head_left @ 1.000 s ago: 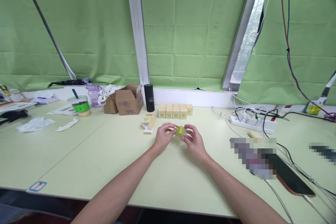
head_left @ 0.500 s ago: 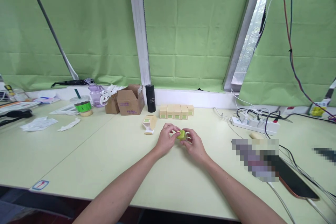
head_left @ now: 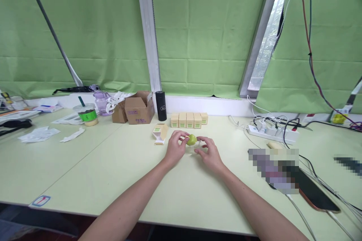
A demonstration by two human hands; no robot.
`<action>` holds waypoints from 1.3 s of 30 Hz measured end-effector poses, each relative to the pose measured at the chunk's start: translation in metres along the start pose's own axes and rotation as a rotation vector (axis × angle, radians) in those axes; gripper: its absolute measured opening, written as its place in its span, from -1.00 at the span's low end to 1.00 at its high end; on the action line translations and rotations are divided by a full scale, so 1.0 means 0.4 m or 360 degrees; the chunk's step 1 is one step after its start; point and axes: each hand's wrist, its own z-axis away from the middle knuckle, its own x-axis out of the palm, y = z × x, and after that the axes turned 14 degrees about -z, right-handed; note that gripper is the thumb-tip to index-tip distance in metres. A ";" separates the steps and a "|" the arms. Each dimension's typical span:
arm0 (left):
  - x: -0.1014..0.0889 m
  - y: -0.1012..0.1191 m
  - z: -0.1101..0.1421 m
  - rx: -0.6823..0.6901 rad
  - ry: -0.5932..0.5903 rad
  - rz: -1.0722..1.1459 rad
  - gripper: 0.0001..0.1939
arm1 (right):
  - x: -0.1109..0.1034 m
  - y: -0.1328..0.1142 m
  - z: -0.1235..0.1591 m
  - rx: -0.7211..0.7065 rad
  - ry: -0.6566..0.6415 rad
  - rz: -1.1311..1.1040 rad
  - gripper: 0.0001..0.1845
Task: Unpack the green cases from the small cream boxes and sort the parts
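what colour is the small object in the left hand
The small object in the left hand is yellowish green, seen in the head view.

Bare forearms (head_left: pixel 135 196) angle inward, left grip (head_left: pixel 175 148) pinched, right grip (head_left: pixel 209 153) curved with thumb and fingers apart.

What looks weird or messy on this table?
One small carton lies open near the left hand, unlike the closed-looking boxes grouped together. Crumpled white papers lie loose farther left, looking untidy. I can't see any spill.
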 end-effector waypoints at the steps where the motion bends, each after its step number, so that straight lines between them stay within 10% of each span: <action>1: -0.001 -0.004 -0.004 -0.0045 0.0060 0.0064 -0.89 | -0.005 0.000 -0.002 -0.0022 0.0027 0.0038 -0.56; 17: 0.008 -0.061 -0.032 -0.1136 0.0034 0.0632 -0.75 | -0.183 0.115 -0.092 -0.0022 0.0485 0.0438 -0.49; 39: 0.005 -0.040 -0.027 -0.1273 -0.0098 0.0692 -0.83 | -0.270 0.231 -0.123 0.0270 0.0466 0.1045 -0.39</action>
